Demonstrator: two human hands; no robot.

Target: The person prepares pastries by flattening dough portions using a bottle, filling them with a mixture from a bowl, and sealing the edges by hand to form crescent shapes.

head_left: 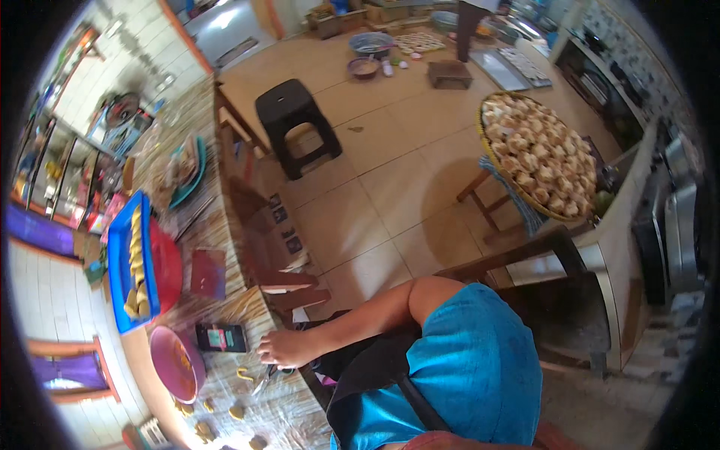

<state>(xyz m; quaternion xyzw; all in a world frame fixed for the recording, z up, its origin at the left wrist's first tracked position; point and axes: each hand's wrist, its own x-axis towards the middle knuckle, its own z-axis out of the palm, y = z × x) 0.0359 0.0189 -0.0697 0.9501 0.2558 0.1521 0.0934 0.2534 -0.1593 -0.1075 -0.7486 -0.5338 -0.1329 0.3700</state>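
My right hand (288, 349) lies at the edge of a table covered in clear plastic, its fingers curled and pointing left. Scissors (263, 385) lie just beside and partly under the fingers; whether the hand grips them cannot be told. My left hand is out of view. Left of the scissors is a small yellow curved piece (243, 373). A phone (221, 337) with a lit screen lies beyond the hand. Near it stands a pink bowl (178, 364) with orange-yellow contents. Several small dough-like pieces (236, 412) lie on the plastic, partly in glare.
A blue tray (129, 262) of yellowish pieces rests on a red tub (166, 264). Farther along is a teal plate (194, 171). A black stool (296, 126) stands on the floor. A round woven tray (537, 157) of pale pieces stands right. A person's leg (468, 31) shows at the back.
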